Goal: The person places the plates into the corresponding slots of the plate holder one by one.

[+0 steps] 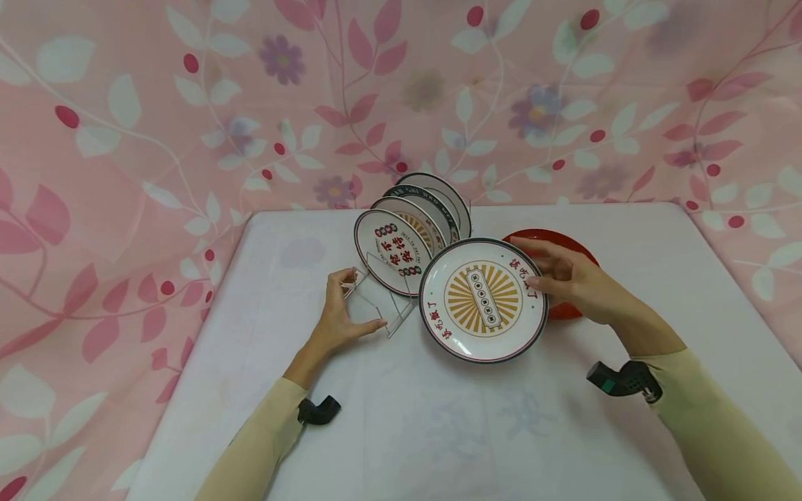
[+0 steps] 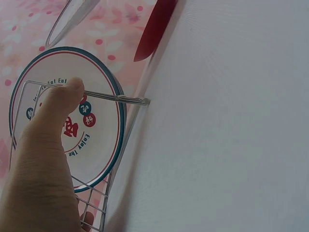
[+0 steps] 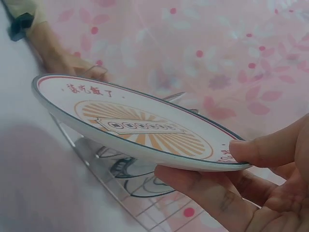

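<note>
My right hand [image 1: 583,285] pinches the edge of a round white plate [image 1: 482,299] with a dark rim, an orange sunburst and red characters. Its thumb lies on the face and the fingers underneath, as the right wrist view shows; the plate is tilted and raised. With thumb and fingers spread to either side, my left hand [image 1: 338,313] holds the near end of a wire dish rack [image 2: 133,100]. Several patterned plates [image 1: 392,250] lean one behind another in that rack. The held plate overlaps the rack's right side in the head view.
A red plate or shallow dish [image 1: 567,311] lies behind the right hand, partly covered by it. White cloth [image 1: 388,417] covers the table. A pink floral curtain [image 1: 426,90] hangs directly behind the far edge.
</note>
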A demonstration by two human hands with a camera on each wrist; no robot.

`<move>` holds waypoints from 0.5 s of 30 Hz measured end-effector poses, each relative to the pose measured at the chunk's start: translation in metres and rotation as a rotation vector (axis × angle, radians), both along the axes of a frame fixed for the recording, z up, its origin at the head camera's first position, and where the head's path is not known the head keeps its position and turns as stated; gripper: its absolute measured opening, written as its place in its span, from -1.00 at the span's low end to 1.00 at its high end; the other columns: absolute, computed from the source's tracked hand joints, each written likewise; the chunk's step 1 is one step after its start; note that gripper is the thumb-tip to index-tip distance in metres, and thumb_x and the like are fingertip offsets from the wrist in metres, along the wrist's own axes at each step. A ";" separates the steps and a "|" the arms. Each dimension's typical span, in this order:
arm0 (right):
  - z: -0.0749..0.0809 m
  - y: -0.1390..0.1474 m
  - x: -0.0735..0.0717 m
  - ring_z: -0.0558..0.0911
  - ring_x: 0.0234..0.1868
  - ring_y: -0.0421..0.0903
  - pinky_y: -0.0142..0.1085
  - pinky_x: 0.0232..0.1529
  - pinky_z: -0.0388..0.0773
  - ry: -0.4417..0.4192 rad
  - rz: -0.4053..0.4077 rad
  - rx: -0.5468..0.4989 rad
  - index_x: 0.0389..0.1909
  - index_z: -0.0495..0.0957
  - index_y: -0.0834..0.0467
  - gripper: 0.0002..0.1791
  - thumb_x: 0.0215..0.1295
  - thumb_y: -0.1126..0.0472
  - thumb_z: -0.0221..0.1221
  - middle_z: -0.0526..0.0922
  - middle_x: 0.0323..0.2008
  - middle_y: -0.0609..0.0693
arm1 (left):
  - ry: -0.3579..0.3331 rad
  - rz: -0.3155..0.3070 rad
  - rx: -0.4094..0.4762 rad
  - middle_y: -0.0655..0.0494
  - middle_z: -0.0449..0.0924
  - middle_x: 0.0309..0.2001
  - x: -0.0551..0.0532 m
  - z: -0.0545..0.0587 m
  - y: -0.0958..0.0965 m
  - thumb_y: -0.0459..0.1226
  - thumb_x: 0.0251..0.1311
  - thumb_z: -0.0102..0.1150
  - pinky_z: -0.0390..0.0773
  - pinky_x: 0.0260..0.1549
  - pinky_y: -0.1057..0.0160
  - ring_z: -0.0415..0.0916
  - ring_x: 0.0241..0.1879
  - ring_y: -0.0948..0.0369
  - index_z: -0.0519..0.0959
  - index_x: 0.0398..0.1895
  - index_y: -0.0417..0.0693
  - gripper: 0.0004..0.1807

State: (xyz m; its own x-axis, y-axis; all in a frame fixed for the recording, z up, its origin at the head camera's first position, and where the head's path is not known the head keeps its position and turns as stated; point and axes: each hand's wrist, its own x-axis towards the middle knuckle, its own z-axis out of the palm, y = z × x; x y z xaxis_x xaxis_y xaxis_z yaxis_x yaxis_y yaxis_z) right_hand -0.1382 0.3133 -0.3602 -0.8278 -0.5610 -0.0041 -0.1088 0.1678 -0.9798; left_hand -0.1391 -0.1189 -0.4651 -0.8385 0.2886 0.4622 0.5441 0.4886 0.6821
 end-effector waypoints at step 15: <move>0.039 0.021 -0.020 0.73 -0.27 -0.08 -0.20 -0.33 0.69 0.024 -0.035 -0.143 0.48 0.17 0.09 -0.32 0.38 0.47 0.04 0.67 -0.04 0.00 | -0.002 0.003 -0.003 -0.39 0.19 0.18 -0.001 -0.001 -0.001 0.18 -0.22 0.51 0.29 0.12 -0.15 0.21 0.18 -0.09 0.10 0.28 -0.42 0.20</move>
